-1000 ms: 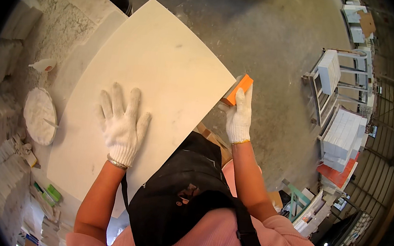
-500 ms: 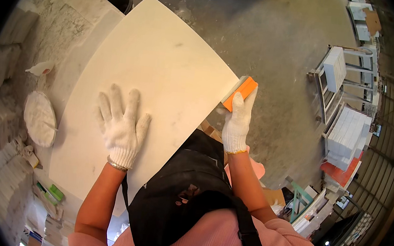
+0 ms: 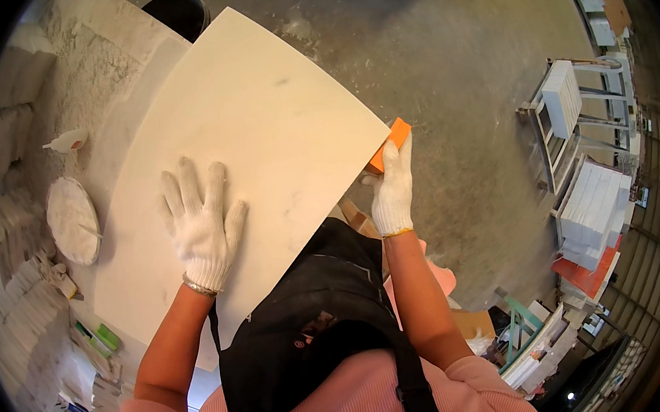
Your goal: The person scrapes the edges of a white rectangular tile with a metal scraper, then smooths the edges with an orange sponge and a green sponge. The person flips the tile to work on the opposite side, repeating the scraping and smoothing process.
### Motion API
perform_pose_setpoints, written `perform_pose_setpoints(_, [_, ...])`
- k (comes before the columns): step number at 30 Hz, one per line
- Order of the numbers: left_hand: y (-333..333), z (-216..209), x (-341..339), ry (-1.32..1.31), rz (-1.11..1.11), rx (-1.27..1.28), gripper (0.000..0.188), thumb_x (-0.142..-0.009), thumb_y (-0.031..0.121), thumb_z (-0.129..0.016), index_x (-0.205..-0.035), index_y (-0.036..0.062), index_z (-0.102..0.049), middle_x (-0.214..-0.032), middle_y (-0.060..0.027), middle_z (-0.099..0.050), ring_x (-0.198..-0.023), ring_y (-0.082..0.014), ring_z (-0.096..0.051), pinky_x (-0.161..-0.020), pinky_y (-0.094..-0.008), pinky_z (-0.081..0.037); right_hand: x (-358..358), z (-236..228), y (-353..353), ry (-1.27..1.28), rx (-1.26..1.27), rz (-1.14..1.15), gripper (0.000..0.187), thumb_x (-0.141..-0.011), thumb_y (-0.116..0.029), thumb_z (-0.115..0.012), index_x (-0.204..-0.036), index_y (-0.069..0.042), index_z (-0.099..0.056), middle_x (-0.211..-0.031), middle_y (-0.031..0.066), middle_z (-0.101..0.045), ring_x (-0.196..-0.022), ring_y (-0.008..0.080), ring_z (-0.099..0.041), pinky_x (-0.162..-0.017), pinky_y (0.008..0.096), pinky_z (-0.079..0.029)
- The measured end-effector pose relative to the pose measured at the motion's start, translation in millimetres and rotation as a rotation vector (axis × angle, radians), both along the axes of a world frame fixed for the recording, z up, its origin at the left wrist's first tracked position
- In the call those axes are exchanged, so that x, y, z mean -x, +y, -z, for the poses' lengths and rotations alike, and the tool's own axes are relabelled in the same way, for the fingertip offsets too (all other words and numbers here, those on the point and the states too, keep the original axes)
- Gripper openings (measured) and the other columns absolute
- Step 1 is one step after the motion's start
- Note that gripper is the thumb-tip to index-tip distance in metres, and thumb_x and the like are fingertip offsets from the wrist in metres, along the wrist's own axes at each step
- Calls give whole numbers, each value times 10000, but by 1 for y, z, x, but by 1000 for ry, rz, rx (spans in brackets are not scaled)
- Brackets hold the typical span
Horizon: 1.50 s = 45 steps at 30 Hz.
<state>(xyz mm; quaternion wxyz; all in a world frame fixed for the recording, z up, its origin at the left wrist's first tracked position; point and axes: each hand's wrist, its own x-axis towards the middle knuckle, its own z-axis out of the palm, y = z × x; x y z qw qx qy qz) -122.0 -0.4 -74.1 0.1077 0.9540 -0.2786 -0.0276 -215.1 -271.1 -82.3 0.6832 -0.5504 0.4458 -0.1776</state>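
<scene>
The orange block is at the right corner of the pale slab, its long axis running roughly along the slab's near edge. The right hand, which is the nearer, grips it from outside; the left hand lies spread wide on the slab.

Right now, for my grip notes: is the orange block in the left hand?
No, the right hand holds the orange block, while the left hand lies spread on the pale panel.

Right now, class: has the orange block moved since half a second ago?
Yes, slightly: judged against the pale slab, the orange block has shifted forward along the edge, toward the right-hand corner.
</scene>
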Motion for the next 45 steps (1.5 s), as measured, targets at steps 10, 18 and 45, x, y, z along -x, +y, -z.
perform_pose_setpoints(10, [0,-1,3,24,-22,-52,641,-934,462,-587,-1498,174,-488,-1616,-238,-295,-1470,-513,-249,-1168,-628,-211,-12,1,-1,-10,179,46,720,-995,-492,-510,-1564,-105,-296,-1279,37,-556,-989,114,-632,-582,215,-506])
perform_pose_setpoints(18, [1,0,3,4,-19,13,619,-924,437,-609,-1474,170,-513,-1605,-239,-311,-1453,-519,-270,-1166,-622,-214,-16,-35,21,3,51,11,690,-1016,-462,-485,-1573,-105,-289,-1283,33,-561,-1018,103,-629,-584,194,-496])
perform_pose_setpoints(45, [-31,21,-94,-217,98,160,685,-964,534,-558,-1504,124,-457,-1561,-290,-355,-1399,-502,-383,-1124,-554,-347,4,16,-4,-173,-160,30,818,-976,-507,-568,-1618,-149,-208,-1409,52,-484,-1241,166,-500,-801,302,-521])
